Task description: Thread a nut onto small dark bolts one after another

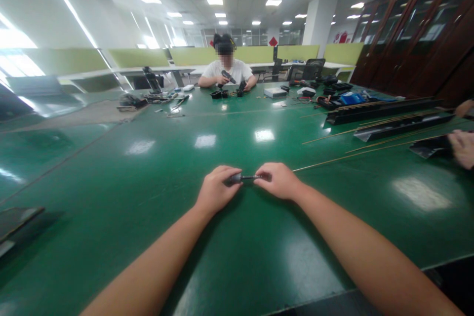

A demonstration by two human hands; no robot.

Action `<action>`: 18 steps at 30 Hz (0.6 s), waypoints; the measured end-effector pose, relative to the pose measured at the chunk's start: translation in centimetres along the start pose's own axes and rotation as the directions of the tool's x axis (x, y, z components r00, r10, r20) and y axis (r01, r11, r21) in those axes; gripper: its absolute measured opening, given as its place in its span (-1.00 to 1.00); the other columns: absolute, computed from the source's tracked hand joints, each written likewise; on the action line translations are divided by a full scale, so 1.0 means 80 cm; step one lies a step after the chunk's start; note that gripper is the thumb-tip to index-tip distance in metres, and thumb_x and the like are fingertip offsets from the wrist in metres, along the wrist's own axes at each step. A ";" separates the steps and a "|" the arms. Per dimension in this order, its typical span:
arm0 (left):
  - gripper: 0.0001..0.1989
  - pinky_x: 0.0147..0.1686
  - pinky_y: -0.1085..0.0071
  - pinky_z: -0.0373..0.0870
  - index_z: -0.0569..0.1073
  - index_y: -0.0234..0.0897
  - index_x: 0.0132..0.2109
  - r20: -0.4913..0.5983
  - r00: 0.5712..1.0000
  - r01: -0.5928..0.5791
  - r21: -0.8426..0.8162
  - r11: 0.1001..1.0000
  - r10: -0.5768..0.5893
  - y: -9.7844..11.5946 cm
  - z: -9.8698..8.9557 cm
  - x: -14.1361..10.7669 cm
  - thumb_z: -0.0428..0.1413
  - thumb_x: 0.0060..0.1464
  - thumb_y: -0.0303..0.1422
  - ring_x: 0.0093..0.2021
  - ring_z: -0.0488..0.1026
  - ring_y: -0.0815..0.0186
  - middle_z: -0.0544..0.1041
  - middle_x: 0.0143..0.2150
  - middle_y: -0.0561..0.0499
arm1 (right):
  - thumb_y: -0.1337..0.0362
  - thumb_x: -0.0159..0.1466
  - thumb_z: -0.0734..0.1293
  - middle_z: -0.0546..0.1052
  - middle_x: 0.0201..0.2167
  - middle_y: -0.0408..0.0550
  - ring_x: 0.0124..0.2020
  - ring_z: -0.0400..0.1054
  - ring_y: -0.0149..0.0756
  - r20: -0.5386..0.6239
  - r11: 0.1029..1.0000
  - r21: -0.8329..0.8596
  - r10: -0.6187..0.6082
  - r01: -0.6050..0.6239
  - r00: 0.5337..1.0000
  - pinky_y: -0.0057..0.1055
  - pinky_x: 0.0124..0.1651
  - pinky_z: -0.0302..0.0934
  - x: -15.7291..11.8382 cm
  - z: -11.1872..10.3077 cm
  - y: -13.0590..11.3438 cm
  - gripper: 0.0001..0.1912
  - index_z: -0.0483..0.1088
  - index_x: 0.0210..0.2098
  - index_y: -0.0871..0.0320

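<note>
The person's left hand (215, 188) is closed around the thick end of a small dark-grey, narrow-shafted object (237, 177), while the right hand (278, 180) pinches its thin end at the fingertips, probably so that two grips keep it level. It spans the gap between the hands; a thin golden rod (333, 160) lies beyond the right one.

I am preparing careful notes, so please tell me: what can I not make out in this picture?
All in the head view:
- Slim dark object: both ends covered by the left hand and right hand.
- Co-worker's nearer hand: cut off by the right edge.
- Flat dark item: cut off by the left edge.
</note>
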State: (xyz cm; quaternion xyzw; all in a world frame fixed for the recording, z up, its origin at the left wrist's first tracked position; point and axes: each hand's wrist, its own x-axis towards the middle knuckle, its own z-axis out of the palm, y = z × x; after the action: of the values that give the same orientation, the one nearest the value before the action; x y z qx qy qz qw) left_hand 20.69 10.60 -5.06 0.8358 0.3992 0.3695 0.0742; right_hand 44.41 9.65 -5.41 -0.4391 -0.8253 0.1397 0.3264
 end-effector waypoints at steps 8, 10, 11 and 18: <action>-0.74 -0.04 0.28 0.49 0.57 -0.18 -0.08 0.003 1.000 0.018 -0.003 1.000 -0.018 -0.001 -0.001 0.001 0.23 0.02 -0.37 -0.13 0.52 0.23 0.58 -0.13 -0.04 | 0.23 0.24 0.40 0.56 -0.34 -0.08 -0.34 0.38 -0.35 0.008 1.000 -0.009 0.004 -0.004 1.000 -0.44 -0.25 0.18 0.000 0.001 0.005 -0.86 0.54 -0.25 0.15; -0.74 -0.04 0.29 0.49 0.57 -0.19 -0.09 0.002 1.000 0.022 -0.009 1.000 -0.022 0.000 -0.001 0.001 0.23 0.02 -0.37 -0.13 0.52 0.23 0.58 -0.13 -0.04 | 0.23 0.23 0.40 0.56 -0.34 -0.08 -0.34 0.37 -0.36 0.009 1.000 -0.012 0.009 -0.009 1.000 -0.44 -0.25 0.17 0.000 0.001 0.006 -0.86 0.54 -0.25 0.15; -0.74 -0.04 0.29 0.48 0.58 -0.19 -0.09 0.001 1.000 0.024 -0.011 1.000 -0.024 0.000 -0.001 0.001 0.23 0.02 -0.37 -0.13 0.52 0.23 0.58 -0.13 -0.04 | 0.23 0.23 0.40 0.56 -0.34 -0.09 -0.34 0.37 -0.36 0.008 1.000 -0.013 0.011 -0.011 1.000 -0.44 -0.25 0.17 0.000 0.001 0.006 -0.86 0.54 -0.25 0.15; -0.75 -0.04 0.29 0.48 0.58 -0.19 -0.10 -0.006 0.999 0.037 -0.008 0.999 -0.037 0.002 -0.002 0.002 0.23 0.01 -0.38 -0.14 0.52 0.23 0.59 -0.13 -0.03 | 0.25 0.24 0.40 0.55 -0.35 -0.08 -0.34 0.37 -0.36 0.001 1.000 -0.003 0.015 -0.015 1.000 -0.44 -0.24 0.18 -0.001 -0.001 0.005 -0.87 0.54 -0.24 0.15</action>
State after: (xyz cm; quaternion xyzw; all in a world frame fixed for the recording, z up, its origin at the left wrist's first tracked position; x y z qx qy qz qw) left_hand 20.74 10.55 -4.78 0.8268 0.4136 0.3721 0.0832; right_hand 44.75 9.79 -5.56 -0.4456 -0.8224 0.1412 0.3244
